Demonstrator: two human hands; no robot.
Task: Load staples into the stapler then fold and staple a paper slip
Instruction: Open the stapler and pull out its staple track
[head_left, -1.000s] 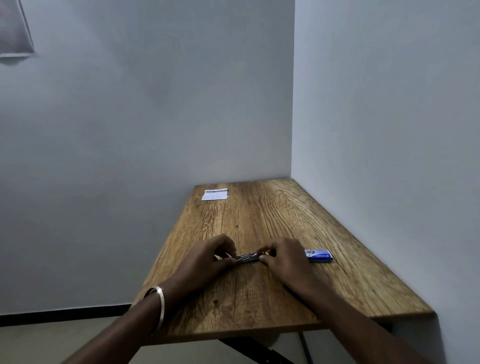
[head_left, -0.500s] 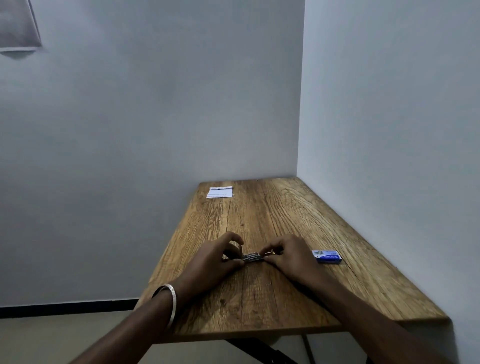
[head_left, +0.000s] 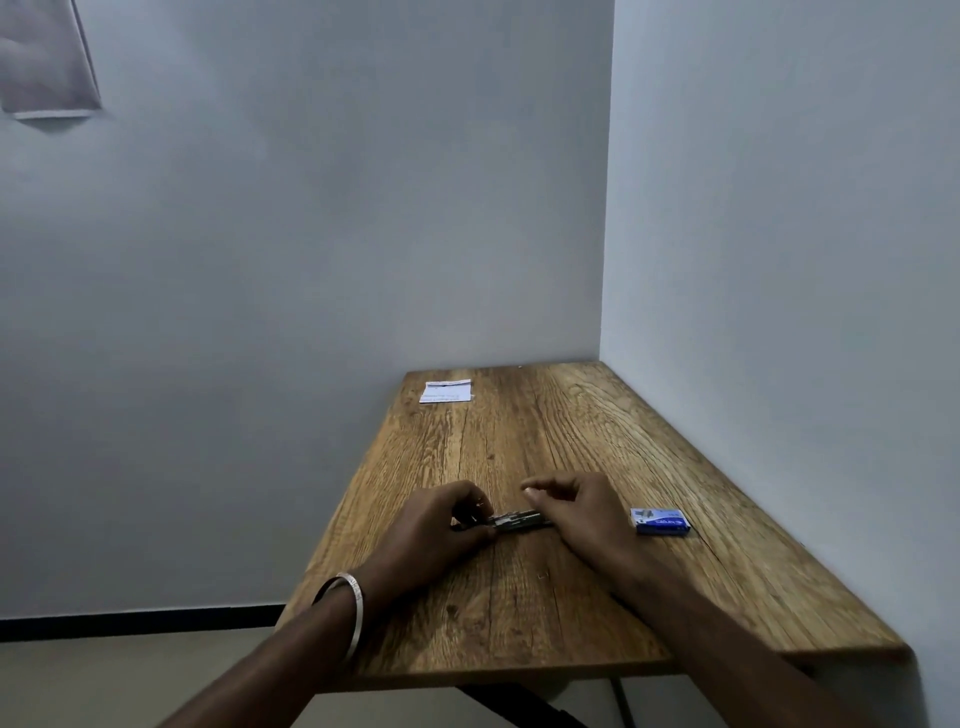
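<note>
A person's two bare forearms reach over a brown wood-grain table (head_left: 597, 431) set into a pale grey corner; the left hand (head_left: 436, 525), a thin silver bangle (head_left: 349, 605) on its wrist, curls its fingers round the near end of a small metal stapler (head_left: 517, 521) lying on the tabletop; the stapler's far end reaches to the right hand's (head_left: 582, 512) fingers; those fingers are bent, thumb and forefinger drawn together just above the stapler, though whether they pinch anything cannot be told; just beyond that hand's knuckles, to its right, lies a small blue staple box (head_left: 658, 521), apart from it; well beyond both sets of fingertips, near the table's far left corner, lies a white printed paper slip (head_left: 445, 391), flat.
</note>
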